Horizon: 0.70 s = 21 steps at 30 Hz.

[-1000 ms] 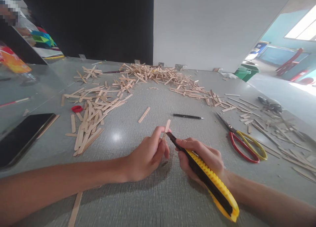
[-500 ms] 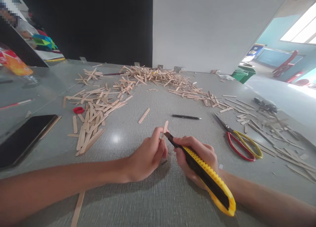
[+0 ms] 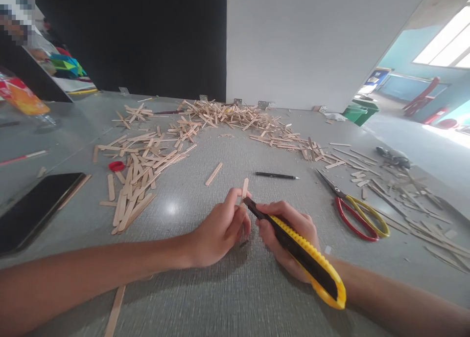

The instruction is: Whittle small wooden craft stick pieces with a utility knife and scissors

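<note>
Between the thumb and fingers of my left hand a short popsicle stick is pinched, its rounded end pointing up and away. My right hand is wrapped round a yellow and black utility knife. The knife's dark blade end meets the stick just above my left fingertips; how deep the edge sits I cannot tell. Beyond my hands, a single popsicle stick and a black pen lie on the grey table.
Scissors with red and yellow handles lie at the right, near scattered stick offcuts. Piles of popsicle sticks spread across the left and back. A phone, a red ring and a bottle are at the left.
The knife's handle end has shifted slightly up and left with my right hand. My left hand still pinches the stick in nearly the same place.
</note>
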Each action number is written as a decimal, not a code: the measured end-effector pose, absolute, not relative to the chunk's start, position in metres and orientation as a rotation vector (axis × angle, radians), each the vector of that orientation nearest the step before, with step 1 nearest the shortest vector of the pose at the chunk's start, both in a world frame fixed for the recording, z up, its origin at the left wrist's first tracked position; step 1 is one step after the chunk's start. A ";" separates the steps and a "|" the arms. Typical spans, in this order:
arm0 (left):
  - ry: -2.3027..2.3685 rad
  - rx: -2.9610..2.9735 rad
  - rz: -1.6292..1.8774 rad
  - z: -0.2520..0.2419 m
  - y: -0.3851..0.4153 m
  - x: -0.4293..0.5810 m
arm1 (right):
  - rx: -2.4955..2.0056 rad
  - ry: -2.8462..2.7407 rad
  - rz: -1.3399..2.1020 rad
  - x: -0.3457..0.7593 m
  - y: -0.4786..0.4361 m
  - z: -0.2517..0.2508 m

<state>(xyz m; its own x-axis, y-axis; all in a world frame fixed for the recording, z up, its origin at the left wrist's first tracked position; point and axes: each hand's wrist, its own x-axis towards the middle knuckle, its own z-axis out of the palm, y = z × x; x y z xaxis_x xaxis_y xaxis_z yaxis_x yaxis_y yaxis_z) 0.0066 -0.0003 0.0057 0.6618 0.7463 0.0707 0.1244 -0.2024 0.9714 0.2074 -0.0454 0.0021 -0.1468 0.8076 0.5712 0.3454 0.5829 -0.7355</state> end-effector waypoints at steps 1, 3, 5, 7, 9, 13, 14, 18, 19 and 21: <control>0.701 1.677 0.658 0.007 0.000 0.007 | -0.945 -1.748 0.529 0.208 -0.045 0.001; 0.682 1.616 0.654 0.010 0.001 0.007 | -0.908 -1.777 0.514 0.209 -0.045 -0.001; 0.662 1.562 0.653 0.012 0.002 0.006 | -0.846 -1.829 0.509 0.211 -0.044 -0.003; 0.643 1.521 0.651 0.013 0.004 0.006 | -0.785 -1.877 0.521 0.212 -0.043 -0.004; 0.629 1.493 0.641 0.014 0.005 0.005 | -0.763 -1.879 0.551 0.213 -0.041 -0.003; 0.632 1.459 0.625 0.016 0.006 0.005 | -0.878 -1.695 0.680 0.213 -0.038 0.001; 0.635 1.454 0.622 0.016 0.006 0.005 | -0.910 -1.637 0.739 0.213 -0.037 0.003; 0.639 1.447 0.616 0.015 0.005 0.005 | -0.953 -1.466 1.013 0.217 -0.031 0.009; 0.636 1.448 0.615 0.015 0.006 0.005 | -0.948 -1.438 1.065 0.218 -0.028 0.009; 0.632 1.448 0.613 0.014 0.006 0.005 | -0.933 -1.393 1.143 0.221 -0.024 0.008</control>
<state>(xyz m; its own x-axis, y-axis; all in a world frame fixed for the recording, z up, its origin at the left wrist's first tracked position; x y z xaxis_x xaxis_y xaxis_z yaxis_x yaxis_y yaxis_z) 0.0049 0.0059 0.0138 0.6969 0.7169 -0.0223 -0.0012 0.0323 0.9995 0.2210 -0.0240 0.0083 -0.1374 0.9605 0.2420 -0.0500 0.2373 -0.9701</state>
